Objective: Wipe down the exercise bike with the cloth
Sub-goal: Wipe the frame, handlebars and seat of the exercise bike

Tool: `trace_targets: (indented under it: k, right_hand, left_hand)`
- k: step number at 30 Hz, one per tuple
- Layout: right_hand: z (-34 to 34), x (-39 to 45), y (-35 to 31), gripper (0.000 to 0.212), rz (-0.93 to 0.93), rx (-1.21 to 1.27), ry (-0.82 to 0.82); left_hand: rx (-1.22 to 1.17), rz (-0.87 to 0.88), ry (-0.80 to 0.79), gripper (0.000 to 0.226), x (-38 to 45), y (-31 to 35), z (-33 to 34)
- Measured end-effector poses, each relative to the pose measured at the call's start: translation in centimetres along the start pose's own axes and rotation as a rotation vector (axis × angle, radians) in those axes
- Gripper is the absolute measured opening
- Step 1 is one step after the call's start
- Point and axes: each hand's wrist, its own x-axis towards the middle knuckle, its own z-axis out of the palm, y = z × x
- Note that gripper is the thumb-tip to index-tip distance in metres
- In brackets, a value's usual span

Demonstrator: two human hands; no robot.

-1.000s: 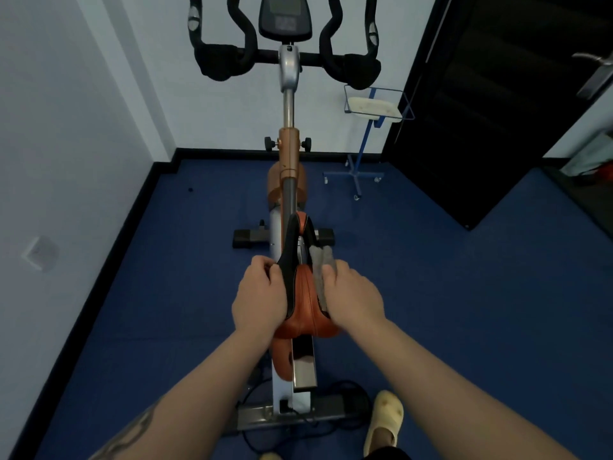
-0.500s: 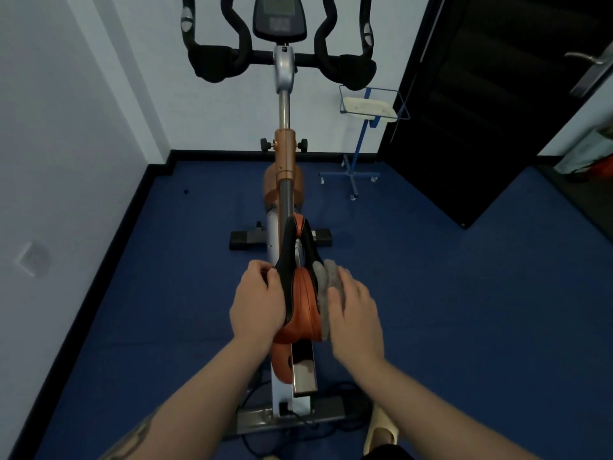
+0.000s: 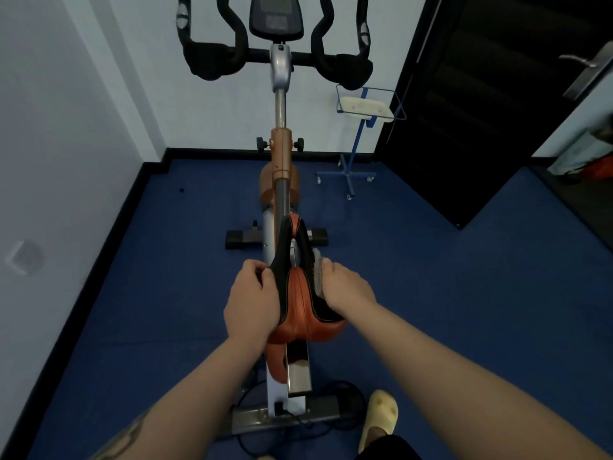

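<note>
An orange and silver exercise bike stands in the room's corner, seen from behind its orange and black saddle. My left hand grips the saddle's left edge, thumb on top. My right hand presses a grey cloth against the saddle's right side; most of the cloth is hidden under the hand. Black handlebars and a console are at the far end.
Blue carpet floor surrounds the bike. A blue wheeled stand with a pale tray stands right of the bike by the wall. A dark door is at the right. Black cables lie at the rear base, by my yellow slipper.
My right hand with the cloth slid along the saddle's right side, back and then forward again. My left hand kept its grip on the left edge. The view dipped slightly.
</note>
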Motion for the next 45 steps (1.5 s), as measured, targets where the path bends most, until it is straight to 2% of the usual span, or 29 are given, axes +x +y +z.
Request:
trace_targets:
  k: [3,5,7,10,15,20,22,25,27,31,33,35,37,42,45]
  right_hand:
    - [2.0,-1.9,1.2,0.04,-0.144,-0.096,0.143]
    - [1.9,-2.1,1.5,0.043,-0.124,-0.018,0.168]
    - [0.9,-0.3,1.2,0.045,-0.047,0.026,0.07]
    - [-0.1,1.2,0.3,0.045,-0.05,0.008,-0.052]
    - [2.0,-1.4,0.9,0.048,-0.238,-0.051,0.18]
    - [-0.5,2.4,-0.9,0.046,-0.198,-0.134,-0.077]
    - [0.2,2.2,-0.6,0.051,-0.222,-0.187,-0.038]
    - [1.1,0.6,0.6,0.059,-0.294,-0.177,0.107]
    - [0.6,1.6,0.2,0.059,-0.282,-0.137,0.055]
    - [-0.3,5.3,-2.3,0.064,-0.044,0.096,-0.105]
    - [0.2,4.9,-2.3,0.064,-0.082,0.025,-0.099]
    - [0.9,3.7,-1.2,0.062,-0.212,-0.05,-0.042]
    - [0.9,3.6,-0.5,0.061,-0.278,-0.033,-0.047]
    - [-0.2,7.9,-3.5,0.062,-0.099,0.208,-0.114]
    - [0.9,6.6,-2.5,0.067,-0.198,0.084,-0.098]
  left_hand:
    - [-0.003,0.012,0.002,0.012,0.0,0.0,0.0]
    - [-0.002,0.013,0.015,0.012,0.3,0.0,0.1]
    - [0.001,0.009,0.017,0.011,0.2,0.1,0.2]
    - [0.0,0.004,0.008,0.011,-0.1,0.1,0.1]
    - [0.07,0.006,0.011,0.012,0.2,0.1,0.0]
    - [0.066,-0.002,0.026,0.012,0.0,0.4,0.1]
    - [0.075,0.001,0.029,0.013,-0.1,0.6,0.1]
    - [0.075,-0.001,0.05,0.013,-0.2,0.7,0.1]
    - [0.063,-0.008,0.07,0.014,-0.1,0.7,0.1]
    - [0.02,-0.052,0.088,0.014,-0.7,0.8,0.2]
    - [0.0,-0.078,0.102,0.014,-1.0,0.8,0.1]
    - [-0.002,-0.094,0.119,0.013,-0.9,0.6,-0.1]
    - [0.009,-0.104,0.14,0.013,-0.7,0.5,0.0]
    - [0.071,-0.146,0.187,0.018,-1.0,1.1,0.2]
    - [0.292,-0.182,0.22,0.03,-1.2,2.0,0.8]
